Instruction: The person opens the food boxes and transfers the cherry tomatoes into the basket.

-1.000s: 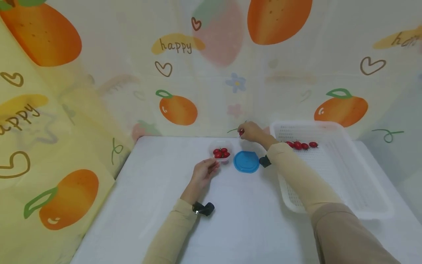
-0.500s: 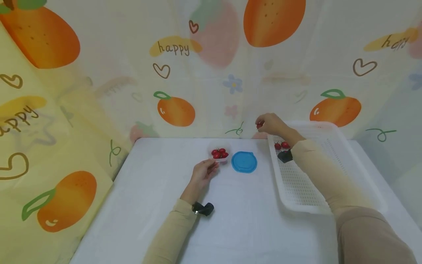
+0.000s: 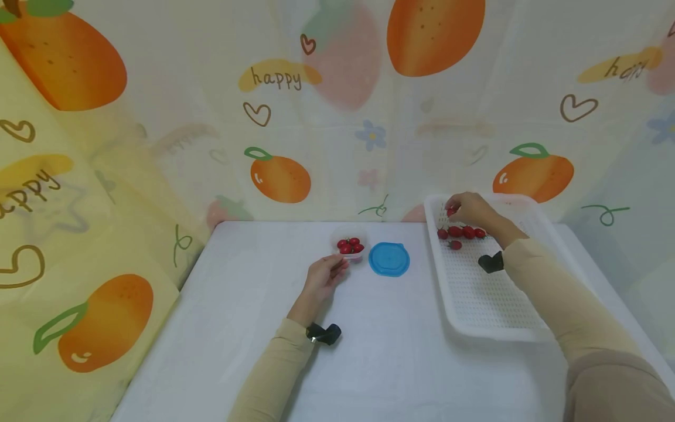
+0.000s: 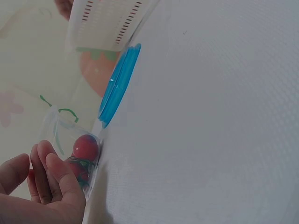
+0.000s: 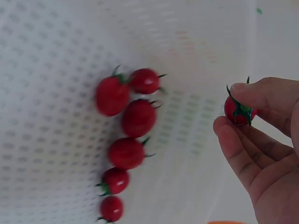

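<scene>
First, the left hand's curled fingers meet the clear tub of tomatoes, grip unclear. Next lies a blue lid; then the right hand pinches one tomato near the white basket's far-left corner.

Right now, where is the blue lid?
In the head view, the blue lid lies on the table, between the clear tub on its left and the white basket on its right.
</scene>
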The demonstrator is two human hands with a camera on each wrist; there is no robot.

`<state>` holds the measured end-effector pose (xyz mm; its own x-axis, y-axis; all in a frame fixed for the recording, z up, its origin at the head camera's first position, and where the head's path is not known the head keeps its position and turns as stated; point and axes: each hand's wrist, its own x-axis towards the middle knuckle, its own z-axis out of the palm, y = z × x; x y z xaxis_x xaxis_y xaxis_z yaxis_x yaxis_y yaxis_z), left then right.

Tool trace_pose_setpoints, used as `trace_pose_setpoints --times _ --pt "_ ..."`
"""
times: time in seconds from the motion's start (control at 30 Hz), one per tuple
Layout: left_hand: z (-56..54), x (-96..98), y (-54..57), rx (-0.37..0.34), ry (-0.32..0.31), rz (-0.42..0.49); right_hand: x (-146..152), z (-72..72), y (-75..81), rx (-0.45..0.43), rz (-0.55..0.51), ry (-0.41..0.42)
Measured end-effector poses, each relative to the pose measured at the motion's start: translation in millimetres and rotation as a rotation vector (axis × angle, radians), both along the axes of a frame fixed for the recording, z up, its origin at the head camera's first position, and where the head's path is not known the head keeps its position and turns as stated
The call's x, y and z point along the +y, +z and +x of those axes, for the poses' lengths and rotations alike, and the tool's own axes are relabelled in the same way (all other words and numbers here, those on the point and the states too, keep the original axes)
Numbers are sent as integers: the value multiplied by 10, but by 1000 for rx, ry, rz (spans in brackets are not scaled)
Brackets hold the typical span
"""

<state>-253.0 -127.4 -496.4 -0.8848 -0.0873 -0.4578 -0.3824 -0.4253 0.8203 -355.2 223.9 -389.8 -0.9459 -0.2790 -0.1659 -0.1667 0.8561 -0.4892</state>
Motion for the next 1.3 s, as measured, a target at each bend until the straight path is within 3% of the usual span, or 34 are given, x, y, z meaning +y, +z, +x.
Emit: trace_pose_setpoints --times 0.37,0.8,1.07,1.3 --pt "11 8 23 -5 3 -3 365 35 -411 -38 20 0" --pt "10 13 27 -12 13 -4 469 106 -618 -99 59 11" --pt "14 11 33 -10 10 -6 503 116 -677 -86 52 35" --pt "23 9 46 -5 11 -36 476 146 -563 -111 27 -2"
